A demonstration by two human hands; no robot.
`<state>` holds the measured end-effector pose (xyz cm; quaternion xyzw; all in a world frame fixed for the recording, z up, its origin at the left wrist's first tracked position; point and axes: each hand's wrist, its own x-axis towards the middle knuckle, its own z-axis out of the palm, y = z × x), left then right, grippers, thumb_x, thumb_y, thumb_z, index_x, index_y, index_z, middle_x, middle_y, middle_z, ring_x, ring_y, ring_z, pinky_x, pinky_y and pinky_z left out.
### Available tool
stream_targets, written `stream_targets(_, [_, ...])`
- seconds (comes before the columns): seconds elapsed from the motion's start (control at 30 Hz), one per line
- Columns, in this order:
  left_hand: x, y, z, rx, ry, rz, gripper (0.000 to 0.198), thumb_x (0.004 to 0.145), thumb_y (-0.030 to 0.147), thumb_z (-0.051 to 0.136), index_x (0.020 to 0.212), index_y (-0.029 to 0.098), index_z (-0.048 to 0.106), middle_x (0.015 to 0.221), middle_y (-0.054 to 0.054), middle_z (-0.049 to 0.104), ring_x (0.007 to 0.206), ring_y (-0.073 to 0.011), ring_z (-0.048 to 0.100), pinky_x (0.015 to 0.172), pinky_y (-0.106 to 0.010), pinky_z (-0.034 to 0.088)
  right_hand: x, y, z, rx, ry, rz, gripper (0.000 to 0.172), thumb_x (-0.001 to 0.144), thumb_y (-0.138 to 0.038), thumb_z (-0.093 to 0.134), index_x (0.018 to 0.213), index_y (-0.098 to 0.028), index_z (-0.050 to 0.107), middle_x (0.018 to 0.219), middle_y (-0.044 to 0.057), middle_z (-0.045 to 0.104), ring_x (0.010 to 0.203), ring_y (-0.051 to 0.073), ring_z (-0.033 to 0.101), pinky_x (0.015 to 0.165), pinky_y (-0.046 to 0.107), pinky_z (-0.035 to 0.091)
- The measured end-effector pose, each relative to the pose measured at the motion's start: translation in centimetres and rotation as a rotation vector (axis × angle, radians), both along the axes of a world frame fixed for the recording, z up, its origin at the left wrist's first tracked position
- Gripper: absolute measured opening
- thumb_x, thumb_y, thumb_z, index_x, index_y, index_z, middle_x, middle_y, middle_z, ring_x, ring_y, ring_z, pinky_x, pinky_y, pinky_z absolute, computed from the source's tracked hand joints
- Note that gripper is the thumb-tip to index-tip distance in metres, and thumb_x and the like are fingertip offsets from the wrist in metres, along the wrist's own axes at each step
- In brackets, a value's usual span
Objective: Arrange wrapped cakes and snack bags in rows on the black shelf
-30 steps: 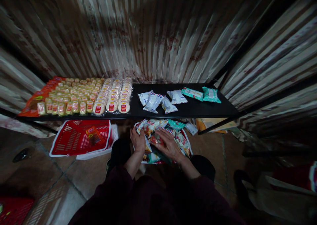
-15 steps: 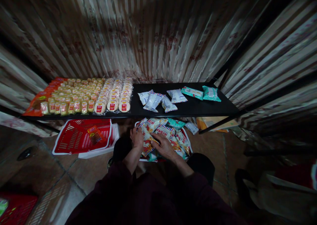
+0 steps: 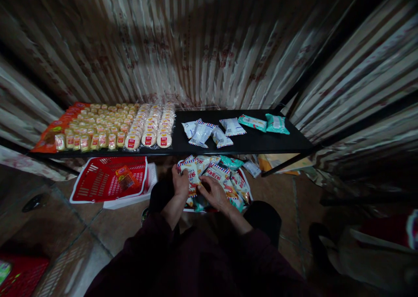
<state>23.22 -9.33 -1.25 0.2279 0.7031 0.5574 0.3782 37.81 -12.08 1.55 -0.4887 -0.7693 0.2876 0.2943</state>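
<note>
A pile of snack packets [image 3: 225, 175] fills a basket on the floor under a black shelf [image 3: 254, 145]. My left hand [image 3: 180, 184] grips a red-and-white packet [image 3: 191, 171] at the left of the pile, thumb on top. My right hand [image 3: 214, 192] is closed on the same packet's lower right edge. On the shelf lie white packets with striped edges [image 3: 205, 133] and two teal packets [image 3: 264, 123].
Rows of wrapped round cakes [image 3: 114, 127] cover the shelf's left half. A red basket [image 3: 104, 179] with one orange packet sits on the tiled floor at left. Striped curtains hang behind and to the right. Dark sleeves fill the foreground.
My hands drew together from the middle of the pile onto one packet and lifted its left end. The view shifted slightly.
</note>
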Motion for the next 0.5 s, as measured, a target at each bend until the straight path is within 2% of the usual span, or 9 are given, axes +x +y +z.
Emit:
stream_targets(0.13, [0.3,0.0,1.4,0.031,-0.001,-0.043,0.052,0.08,0.021,0.058,0.13,0.017,0.043,0.123,-0.013,0.06,0.108,-0.0193,0.061,0.095,-0.033,0.046,-0.1,0.3,1.1,-0.019,0.046,-0.1,0.033,0.088,-0.043,0.046,0.103,-0.018,0.062,0.099,0.011,0.068,0.092,0.024,0.063,0.084,0.04,0.051])
stream_targets(0.23, [0.5,-0.3,2.2,0.09,0.077,-0.107,0.052,0.079,0.02,0.058,0.13,0.017,0.044,0.127,-0.013,0.058,0.116,-0.0205,0.056,0.101,-0.034,0.042,-0.2,0.7,1.4,-0.007,0.083,-0.129,0.04,0.087,-0.046,0.048,0.113,-0.018,0.06,0.107,0.013,0.067,0.099,0.026,0.063,0.09,0.043,0.049])
stream_targets(0.37, [0.9,-0.5,2.7,0.176,0.146,-0.195,0.051,0.08,0.02,0.056,0.13,0.019,0.046,0.131,-0.011,0.056,0.123,-0.0204,0.052,0.106,-0.034,0.037,-0.4,1.3,0.5,-0.1,0.166,-0.203,0.058,0.083,-0.052,0.053,0.13,-0.017,0.052,0.124,0.015,0.062,0.112,0.029,0.059,0.097,0.047,0.046])
stream_targets(0.5, [1.2,-0.2,2.0,0.166,0.046,-0.211,0.051,0.081,0.024,0.057,0.13,0.021,0.046,0.13,-0.011,0.057,0.119,-0.0204,0.054,0.102,-0.033,0.041,-0.4,1.9,-0.8,-0.203,0.322,-0.325,0.058,0.082,-0.054,0.054,0.128,-0.019,0.055,0.123,0.012,0.064,0.114,0.028,0.059,0.099,0.047,0.044])
